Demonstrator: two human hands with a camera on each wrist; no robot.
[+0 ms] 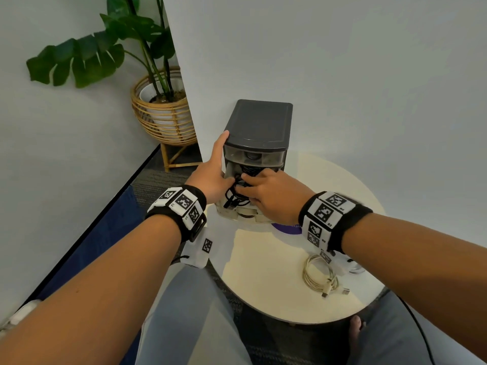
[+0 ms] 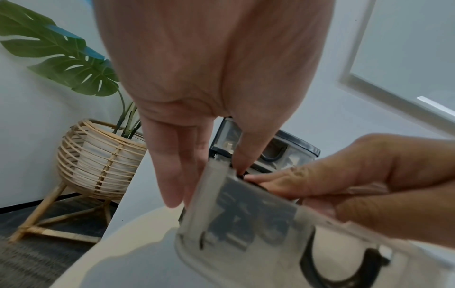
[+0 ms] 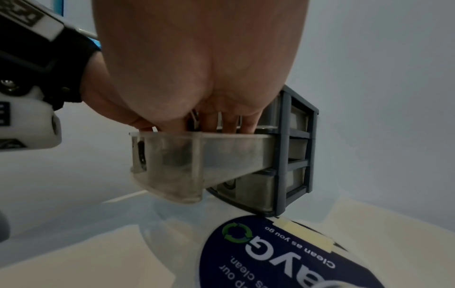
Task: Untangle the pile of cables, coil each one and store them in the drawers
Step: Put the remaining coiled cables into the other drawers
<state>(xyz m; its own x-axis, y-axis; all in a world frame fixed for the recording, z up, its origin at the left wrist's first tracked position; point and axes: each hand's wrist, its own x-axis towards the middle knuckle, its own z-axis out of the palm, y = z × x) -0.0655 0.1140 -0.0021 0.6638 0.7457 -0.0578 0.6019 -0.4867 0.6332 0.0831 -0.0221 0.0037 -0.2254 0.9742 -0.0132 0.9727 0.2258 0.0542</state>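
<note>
Black cable (image 1: 238,189) lies bundled in the pulled-out middle drawer (image 3: 187,155), directly under the right hand (image 1: 271,196), whose fingers apparently press it down. Left hand (image 1: 213,169), fingers straight, steadies the drawer's left side.

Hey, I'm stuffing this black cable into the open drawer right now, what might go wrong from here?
1. Loops of the black cable stand above the rim of the open drawer; they may snag when it slides shut.
2. The right hand pressing down on the pulled-out drawer might tip the drawer unit.
3. The white cable lies near the table edge; an arm might sweep it off.
</note>
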